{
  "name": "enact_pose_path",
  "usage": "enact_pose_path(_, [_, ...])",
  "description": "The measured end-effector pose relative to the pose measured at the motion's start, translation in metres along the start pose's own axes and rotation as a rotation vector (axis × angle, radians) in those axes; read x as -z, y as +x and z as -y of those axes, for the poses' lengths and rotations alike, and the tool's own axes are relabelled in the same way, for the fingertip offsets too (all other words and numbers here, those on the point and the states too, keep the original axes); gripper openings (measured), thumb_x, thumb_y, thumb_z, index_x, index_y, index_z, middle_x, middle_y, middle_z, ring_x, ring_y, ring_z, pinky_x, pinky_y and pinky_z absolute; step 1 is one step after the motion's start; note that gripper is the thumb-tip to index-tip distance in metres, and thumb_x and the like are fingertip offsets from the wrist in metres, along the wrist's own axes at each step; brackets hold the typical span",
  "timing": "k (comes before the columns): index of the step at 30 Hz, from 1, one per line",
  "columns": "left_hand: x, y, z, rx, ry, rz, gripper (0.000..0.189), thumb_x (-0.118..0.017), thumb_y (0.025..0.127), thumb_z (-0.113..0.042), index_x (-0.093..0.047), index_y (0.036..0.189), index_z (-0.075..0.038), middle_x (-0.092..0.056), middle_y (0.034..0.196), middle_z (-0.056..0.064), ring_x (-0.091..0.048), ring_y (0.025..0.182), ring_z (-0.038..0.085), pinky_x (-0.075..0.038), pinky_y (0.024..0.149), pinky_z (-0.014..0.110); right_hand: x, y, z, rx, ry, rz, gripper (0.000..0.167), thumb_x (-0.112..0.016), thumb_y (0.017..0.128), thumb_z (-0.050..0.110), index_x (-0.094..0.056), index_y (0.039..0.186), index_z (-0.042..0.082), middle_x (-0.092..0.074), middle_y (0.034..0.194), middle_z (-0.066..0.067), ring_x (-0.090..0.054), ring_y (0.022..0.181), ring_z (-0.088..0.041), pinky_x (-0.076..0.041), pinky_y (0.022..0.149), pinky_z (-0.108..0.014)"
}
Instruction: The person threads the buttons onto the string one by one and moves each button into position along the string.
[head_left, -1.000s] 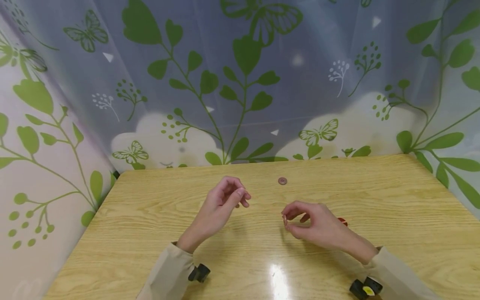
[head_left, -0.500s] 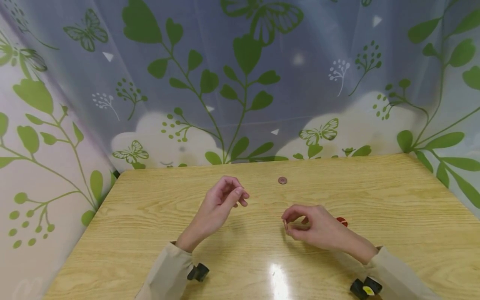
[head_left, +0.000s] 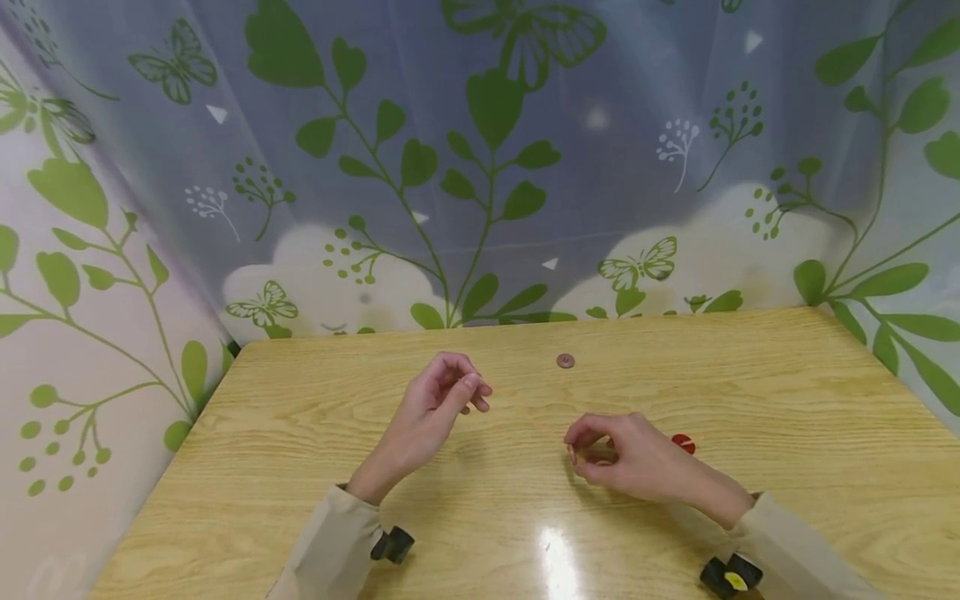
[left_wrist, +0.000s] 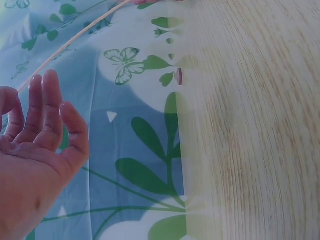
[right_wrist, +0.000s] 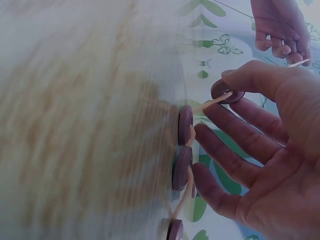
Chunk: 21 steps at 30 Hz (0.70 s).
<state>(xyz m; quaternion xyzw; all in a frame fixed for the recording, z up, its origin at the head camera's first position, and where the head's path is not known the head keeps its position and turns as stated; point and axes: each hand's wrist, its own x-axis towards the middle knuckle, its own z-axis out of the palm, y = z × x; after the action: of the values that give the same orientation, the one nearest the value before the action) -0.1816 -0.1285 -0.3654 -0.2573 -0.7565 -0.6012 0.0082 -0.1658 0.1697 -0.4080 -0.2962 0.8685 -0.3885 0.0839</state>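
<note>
My right hand (head_left: 633, 454) pinches a dark reddish button (right_wrist: 227, 93) by its edge between thumb and forefinger, low over the wooden table. A thin orange cord (right_wrist: 212, 103) passes through this button and on through several others, among them a strung button (right_wrist: 185, 125) near my fingers. My left hand (head_left: 431, 408), raised above the table, pinches the cord's other stretch between thumb and forefinger; the cord runs straight between both hands in the left wrist view. Partly behind my right wrist, a red button (head_left: 683, 443) with a pale stripe shows on the table.
A loose brown button (head_left: 566, 361) lies toward the table's back edge. The wooden table (head_left: 300, 433) ends at a curtain (head_left: 405, 250) printed with leaves and butterflies, which also closes off both sides. Black cameras (head_left: 731, 575) sit on my wrists.
My left hand has drifted slightly to the left. My right hand has lowered a little toward me, still pinching its button, and more of the red button shows.
</note>
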Motion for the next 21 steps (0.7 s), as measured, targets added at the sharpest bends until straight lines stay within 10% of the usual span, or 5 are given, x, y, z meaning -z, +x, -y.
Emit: enact_pose_path(21, [0.0043,-0.0019,0.0021,0.004,0.017,-0.018,0.012,-0.049,0.108,-0.011,-0.054,0.113,-0.001,-0.068,0.105,0.026,-0.07,0.086,0.01,-0.056,0.078,0.027,-0.0025,0.003,-0.0002,0.062,-0.086,0.017,0.017,-0.075,0.087,0.007,-0.07,0.101,0.016,-0.075,0.093,0.008,-0.068,0.087,0.0,-0.057,0.071,-0.021])
